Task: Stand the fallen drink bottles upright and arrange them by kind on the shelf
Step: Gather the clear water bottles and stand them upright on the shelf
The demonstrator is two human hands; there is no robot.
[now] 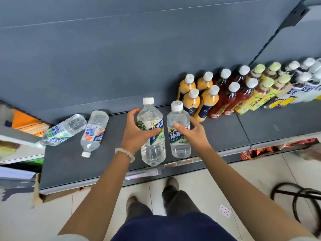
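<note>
- While both hands are on clear green-labelled bottles near the front edge of the shelf (225,133), the job is to seat each one flat and in line with its kind.
- The left hand (137,132) is wrapped round the label of the larger clear bottle (151,131), thumb across the front; the bottle stands upright or nearly so, its base close to the front edge.
- The right hand (192,132) grasps the smaller clear bottle (178,129) from its right side, thumb on the label; this one stands upright just beside the first.
- Two more clear bottles lie fallen toward the left end of the shelf: one with a green and blue label (63,130), and one with an orange and blue label (93,133) whose cap points at the front edge.
- Sorted rows stand along the back right: orange drinks (199,94), then dark red drinks (229,94), yellow-labelled ones with green caps (264,91), and white-capped bottles at the far right.
- To do this well, I would slide the pair back next to the orange drinks, keeping the grip low on the label so they do not tip.
- Letting go only once each base sits flat seems wise; the near bottle is close enough to the front edge to topple off.
- The two label colours among the fallen bottles probably call for separate groups.
</note>
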